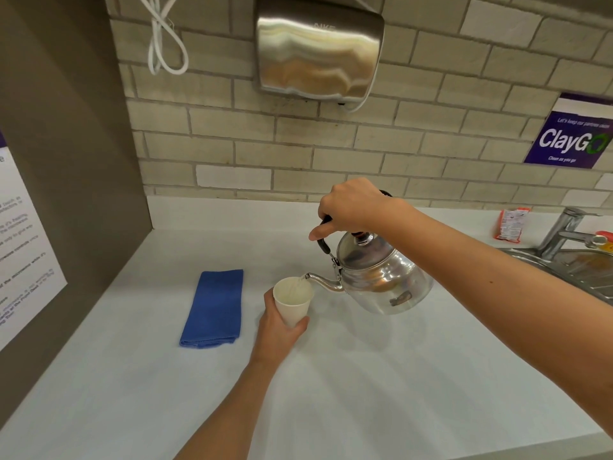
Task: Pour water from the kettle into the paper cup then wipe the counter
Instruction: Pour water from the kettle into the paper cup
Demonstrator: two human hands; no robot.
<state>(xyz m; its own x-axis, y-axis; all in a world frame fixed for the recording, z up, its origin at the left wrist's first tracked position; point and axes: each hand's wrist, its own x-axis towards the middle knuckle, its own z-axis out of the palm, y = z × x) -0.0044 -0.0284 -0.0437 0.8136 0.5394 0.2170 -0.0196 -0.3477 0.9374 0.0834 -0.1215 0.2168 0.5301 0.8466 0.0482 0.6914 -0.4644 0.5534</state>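
Observation:
A shiny steel kettle (384,277) hangs tilted above the white counter (365,376), its spout over the rim of a white paper cup (293,302). A thin stream of water runs from the spout into the cup. My right hand (351,207) grips the kettle's black handle from above. My left hand (277,330) wraps the cup from the left and below, holding it slightly tilted. A folded blue cloth (214,308) lies flat on the counter to the left of the cup.
A steel sink (577,270) with a tap (564,234) sits at the right edge, an orange packet (510,224) behind it. A metal hand dryer (318,48) hangs on the brick wall above. A grey side panel (66,161) bounds the left.

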